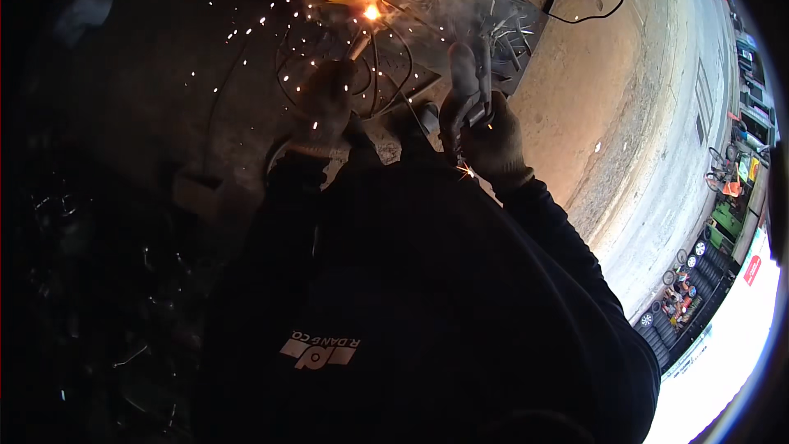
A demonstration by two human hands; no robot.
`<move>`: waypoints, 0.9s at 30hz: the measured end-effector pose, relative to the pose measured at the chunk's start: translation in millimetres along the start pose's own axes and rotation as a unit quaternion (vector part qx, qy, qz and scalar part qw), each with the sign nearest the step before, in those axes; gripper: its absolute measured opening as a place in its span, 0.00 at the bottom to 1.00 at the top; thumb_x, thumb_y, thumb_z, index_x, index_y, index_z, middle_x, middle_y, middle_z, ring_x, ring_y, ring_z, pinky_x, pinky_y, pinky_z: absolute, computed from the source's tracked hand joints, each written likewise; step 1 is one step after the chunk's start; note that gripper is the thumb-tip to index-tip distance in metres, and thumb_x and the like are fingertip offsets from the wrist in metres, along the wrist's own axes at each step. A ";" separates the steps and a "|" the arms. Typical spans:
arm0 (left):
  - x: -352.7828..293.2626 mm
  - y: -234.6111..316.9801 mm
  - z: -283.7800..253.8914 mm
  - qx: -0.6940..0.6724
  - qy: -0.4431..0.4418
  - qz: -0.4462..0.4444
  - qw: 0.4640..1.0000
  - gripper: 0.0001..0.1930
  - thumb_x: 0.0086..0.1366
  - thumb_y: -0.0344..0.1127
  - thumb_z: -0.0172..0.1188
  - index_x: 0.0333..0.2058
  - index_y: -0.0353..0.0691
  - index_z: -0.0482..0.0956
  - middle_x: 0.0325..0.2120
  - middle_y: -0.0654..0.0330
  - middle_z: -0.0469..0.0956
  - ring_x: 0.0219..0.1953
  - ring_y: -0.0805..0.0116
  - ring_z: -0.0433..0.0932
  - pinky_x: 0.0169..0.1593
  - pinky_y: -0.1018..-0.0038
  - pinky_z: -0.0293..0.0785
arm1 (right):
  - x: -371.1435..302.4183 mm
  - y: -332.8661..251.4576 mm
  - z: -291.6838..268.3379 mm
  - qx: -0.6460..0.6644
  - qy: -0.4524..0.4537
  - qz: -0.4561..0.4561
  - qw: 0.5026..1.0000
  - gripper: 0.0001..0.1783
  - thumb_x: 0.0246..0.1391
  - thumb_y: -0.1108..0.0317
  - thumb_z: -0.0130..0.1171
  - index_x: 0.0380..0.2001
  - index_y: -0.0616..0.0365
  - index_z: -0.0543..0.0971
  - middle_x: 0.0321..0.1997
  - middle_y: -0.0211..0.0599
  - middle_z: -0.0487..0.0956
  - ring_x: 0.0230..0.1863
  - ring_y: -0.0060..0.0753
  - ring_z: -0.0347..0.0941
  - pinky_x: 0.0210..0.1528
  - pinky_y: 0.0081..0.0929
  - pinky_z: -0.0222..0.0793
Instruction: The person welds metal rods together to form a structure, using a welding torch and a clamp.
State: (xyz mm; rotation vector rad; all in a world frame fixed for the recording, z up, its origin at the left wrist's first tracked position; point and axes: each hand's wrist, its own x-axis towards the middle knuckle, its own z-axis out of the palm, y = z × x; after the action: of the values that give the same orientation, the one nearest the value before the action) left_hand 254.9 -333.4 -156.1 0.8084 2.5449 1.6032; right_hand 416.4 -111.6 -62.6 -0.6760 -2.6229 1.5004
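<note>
My left hand (325, 103), in a dark glove, is closed around a short light rod-like piece (359, 45); the fingers themselves are lost in shadow. Just beyond the rod's tip burns a bright glowing point (372, 12), throwing sparks and smoke. To the right, my gloved right hand (497, 140) grips a dark metal tool (485, 66) with a long upright bar; its exact kind is unclear. Next to the bar stands a rounded greyish shape (462, 70) that I cannot identify. A small burst of sparks (466, 170) shows below the right hand.
Thin curved and straight metal rods (394, 57) lie around the glowing point. More metal pieces (511, 33) are heaped to its right. A black cable (604, 15) hangs at the top right. Outside runs a road (657, 131), with bicycles and tyres (657, 341) beyond.
</note>
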 end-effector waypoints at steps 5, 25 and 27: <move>-11.5 -6.2 -4.7 0.102 -0.008 0.061 0.993 0.07 0.71 0.35 0.55 0.39 0.42 0.80 0.32 0.55 0.79 0.32 0.55 0.81 0.35 0.64 0.75 | -7.4 -8.2 1.8 -0.057 -0.002 0.015 0.998 0.17 0.50 0.72 0.67 0.43 0.61 0.75 0.37 0.44 0.83 0.41 0.37 0.82 0.43 0.33 0.75; -11.6 4.1 -7.5 0.148 -0.045 0.078 0.985 0.08 0.69 0.31 0.53 0.45 0.46 0.76 0.34 0.56 0.76 0.33 0.57 0.80 0.32 0.64 0.77 | -10.0 -9.5 1.3 -0.065 -0.037 0.057 0.996 0.24 0.46 0.63 0.70 0.44 0.67 0.76 0.36 0.54 0.83 0.41 0.50 0.83 0.43 0.40 0.77; -11.1 2.9 -7.9 0.157 -0.043 0.087 0.983 0.08 0.70 0.31 0.52 0.45 0.46 0.76 0.34 0.56 0.76 0.33 0.57 0.80 0.33 0.63 0.77 | -9.2 -9.9 1.2 -0.066 -0.034 0.046 0.996 0.24 0.46 0.64 0.69 0.44 0.66 0.76 0.36 0.54 0.83 0.41 0.50 0.83 0.43 0.40 0.77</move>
State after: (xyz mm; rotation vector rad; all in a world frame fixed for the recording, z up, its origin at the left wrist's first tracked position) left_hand 263.4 -343.9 -152.6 1.1275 2.7693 1.1842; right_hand 421.0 -120.4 -53.4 -0.7788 -2.7995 1.4065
